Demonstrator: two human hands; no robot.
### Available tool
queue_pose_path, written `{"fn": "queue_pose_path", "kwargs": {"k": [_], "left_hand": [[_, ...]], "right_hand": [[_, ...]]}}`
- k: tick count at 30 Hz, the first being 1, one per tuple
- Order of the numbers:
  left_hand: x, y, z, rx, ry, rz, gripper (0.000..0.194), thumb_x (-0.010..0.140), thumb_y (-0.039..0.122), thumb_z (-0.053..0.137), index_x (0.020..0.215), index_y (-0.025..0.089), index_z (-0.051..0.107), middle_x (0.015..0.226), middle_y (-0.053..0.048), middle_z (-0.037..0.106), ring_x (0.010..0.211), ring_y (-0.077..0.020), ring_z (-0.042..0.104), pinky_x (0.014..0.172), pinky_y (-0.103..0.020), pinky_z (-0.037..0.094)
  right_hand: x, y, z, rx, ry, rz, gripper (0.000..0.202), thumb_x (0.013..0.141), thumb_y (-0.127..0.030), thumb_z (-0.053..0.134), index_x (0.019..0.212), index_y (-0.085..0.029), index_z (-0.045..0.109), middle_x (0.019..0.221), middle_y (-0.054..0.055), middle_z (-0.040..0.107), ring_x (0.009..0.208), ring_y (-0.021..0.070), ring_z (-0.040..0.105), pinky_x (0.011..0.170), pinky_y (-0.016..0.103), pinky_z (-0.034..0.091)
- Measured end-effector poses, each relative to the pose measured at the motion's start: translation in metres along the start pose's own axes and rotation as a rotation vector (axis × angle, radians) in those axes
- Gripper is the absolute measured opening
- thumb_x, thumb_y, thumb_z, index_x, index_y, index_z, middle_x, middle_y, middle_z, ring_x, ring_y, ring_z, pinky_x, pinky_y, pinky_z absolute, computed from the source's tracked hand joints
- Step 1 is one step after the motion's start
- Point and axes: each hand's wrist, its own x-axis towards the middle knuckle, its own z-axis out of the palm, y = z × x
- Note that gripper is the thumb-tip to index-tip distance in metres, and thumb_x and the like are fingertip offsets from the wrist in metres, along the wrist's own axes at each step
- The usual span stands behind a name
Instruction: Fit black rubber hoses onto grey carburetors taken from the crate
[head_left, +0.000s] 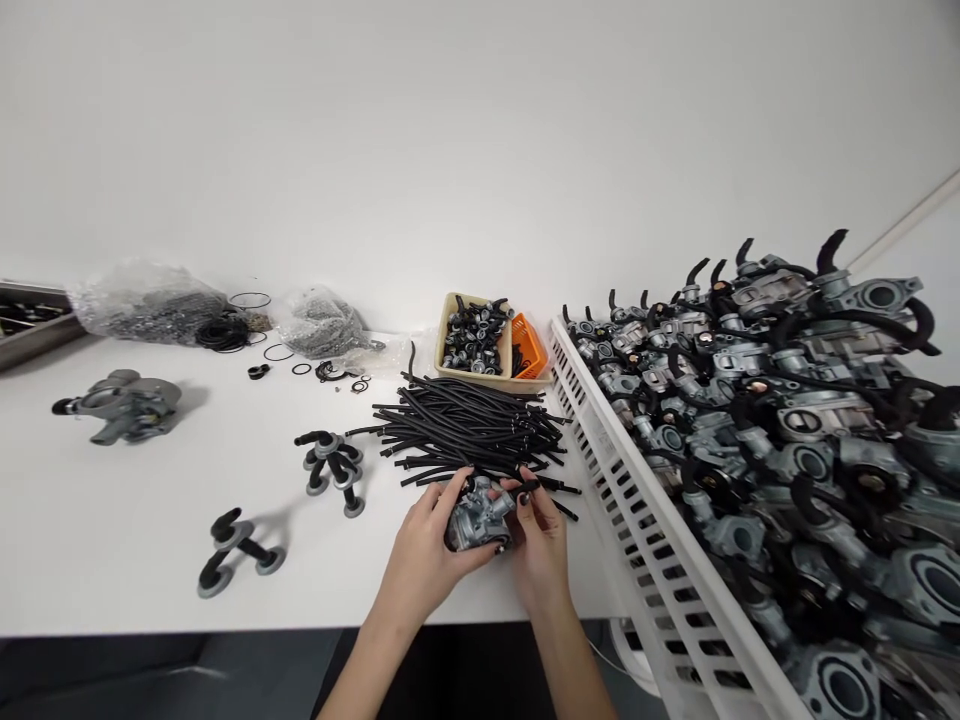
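A metal carburetor (478,522) is held low over the front of the white table. My left hand (431,540) wraps around its left side, thumb underneath and fingers over the top. At its right side, my right hand (541,545) is closed with fingertips pinching a short black rubber tube (527,489) by the carburetor's outlet. Whether the tube is fully seated on it cannot be made out. Just behind my hands lies a broad pile of black rubber hoses (472,420).
A white slotted crate (637,500) heaped with carburetors (817,420) stands at the right. Behind the hoses sits a cream tray (448,375) of small fittings with an orange basket (529,345). Black-and-grey elbow pieces (238,550), another carburetor (124,405) and plastic bags (150,300) lie left.
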Motion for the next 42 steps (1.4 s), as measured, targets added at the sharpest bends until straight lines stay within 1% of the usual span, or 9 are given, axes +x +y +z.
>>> {"fn": "queue_pose_path", "kwargs": {"k": [5, 8, 13, 21, 25, 28, 31, 37, 42], "left_hand": [[0.0004, -0.0015, -0.0001, -0.022, 0.008, 0.014, 0.08, 0.075, 0.03, 0.071, 0.145, 0.038, 0.032, 0.13, -0.003, 0.054, 0.119, -0.0257, 0.053, 0.098, -0.039, 0.045], [0.0, -0.0023, 0.0003, -0.014, 0.003, 0.022, 0.083, 0.074, 0.03, 0.073, 0.146, 0.037, 0.031, 0.131, -0.004, 0.055, 0.119, -0.0265, 0.053, 0.099, -0.041, 0.044], [-0.0007, -0.002, -0.0001, -0.008, 0.002, 0.028, 0.084, 0.073, 0.029, 0.073, 0.146, 0.035, 0.032, 0.128, -0.006, 0.056, 0.117, -0.0286, 0.054, 0.099, -0.044, 0.045], [0.0, 0.0001, -0.001, 0.004, 0.012, 0.037, 0.084, 0.072, 0.031, 0.074, 0.146, 0.036, 0.033, 0.127, -0.006, 0.058, 0.116, -0.0287, 0.056, 0.098, -0.043, 0.046], [0.0, 0.0001, -0.0016, -0.004, 0.02, 0.044, 0.083, 0.072, 0.03, 0.073, 0.145, 0.036, 0.035, 0.127, -0.005, 0.059, 0.115, -0.0283, 0.057, 0.096, -0.041, 0.047], [0.0002, -0.001, -0.0015, -0.013, 0.02, 0.043, 0.083, 0.073, 0.029, 0.072, 0.146, 0.036, 0.033, 0.129, -0.005, 0.059, 0.116, -0.028, 0.057, 0.095, -0.04, 0.047], [0.0004, -0.0027, -0.001, -0.013, 0.013, 0.035, 0.082, 0.074, 0.029, 0.072, 0.146, 0.036, 0.033, 0.13, -0.005, 0.058, 0.117, -0.0277, 0.056, 0.096, -0.041, 0.047], [0.0007, -0.0047, -0.0004, -0.026, 0.007, 0.031, 0.084, 0.073, 0.029, 0.072, 0.147, 0.035, 0.032, 0.13, -0.006, 0.058, 0.116, -0.0284, 0.056, 0.098, -0.043, 0.046], [0.0005, -0.0045, -0.0004, -0.031, 0.005, 0.037, 0.083, 0.074, 0.029, 0.072, 0.147, 0.035, 0.031, 0.129, -0.007, 0.057, 0.116, -0.0288, 0.056, 0.099, -0.045, 0.045]], "right_hand": [[0.0001, 0.0009, -0.0003, 0.009, 0.04, 0.018, 0.041, 0.066, -0.04, 0.084, 0.104, -0.026, 0.075, 0.093, 0.004, 0.076, 0.081, 0.0212, 0.071, 0.083, 0.04, 0.055], [0.0021, 0.0021, -0.0021, -0.003, 0.033, 0.012, 0.044, 0.066, -0.039, 0.084, 0.107, -0.025, 0.074, 0.092, 0.004, 0.076, 0.078, 0.02, 0.071, 0.083, 0.04, 0.055], [0.0045, 0.0055, -0.0066, -0.056, 0.046, -0.039, 0.044, 0.067, -0.037, 0.083, 0.108, -0.023, 0.074, 0.092, 0.005, 0.076, 0.081, 0.0195, 0.069, 0.085, 0.04, 0.054], [0.0022, 0.0036, -0.0027, -0.032, 0.071, -0.028, 0.042, 0.062, -0.037, 0.086, 0.101, -0.024, 0.076, 0.088, 0.004, 0.076, 0.076, 0.0195, 0.069, 0.083, 0.041, 0.054], [0.0007, 0.0016, -0.0037, -0.034, 0.039, -0.012, 0.039, 0.068, -0.037, 0.082, 0.104, -0.026, 0.076, 0.091, 0.004, 0.076, 0.08, 0.0198, 0.069, 0.081, 0.038, 0.054], [-0.0022, -0.0012, -0.0043, 0.005, -0.022, 0.001, 0.036, 0.073, -0.037, 0.078, 0.108, -0.027, 0.075, 0.096, 0.004, 0.076, 0.087, 0.0215, 0.069, 0.082, 0.036, 0.053], [-0.0043, -0.0031, -0.0039, 0.011, -0.057, -0.018, 0.037, 0.072, -0.032, 0.078, 0.109, -0.027, 0.074, 0.098, 0.004, 0.075, 0.088, 0.0226, 0.07, 0.084, 0.037, 0.053], [-0.0025, -0.0003, -0.0051, -0.084, -0.037, -0.041, 0.046, 0.07, -0.032, 0.08, 0.115, -0.027, 0.071, 0.107, 0.006, 0.074, 0.098, 0.0252, 0.067, 0.091, 0.042, 0.05], [-0.0005, 0.0005, -0.0044, -0.064, -0.044, -0.032, 0.05, 0.066, -0.03, 0.083, 0.114, -0.029, 0.069, 0.102, 0.003, 0.072, 0.09, 0.0225, 0.069, 0.087, 0.04, 0.052]]}}
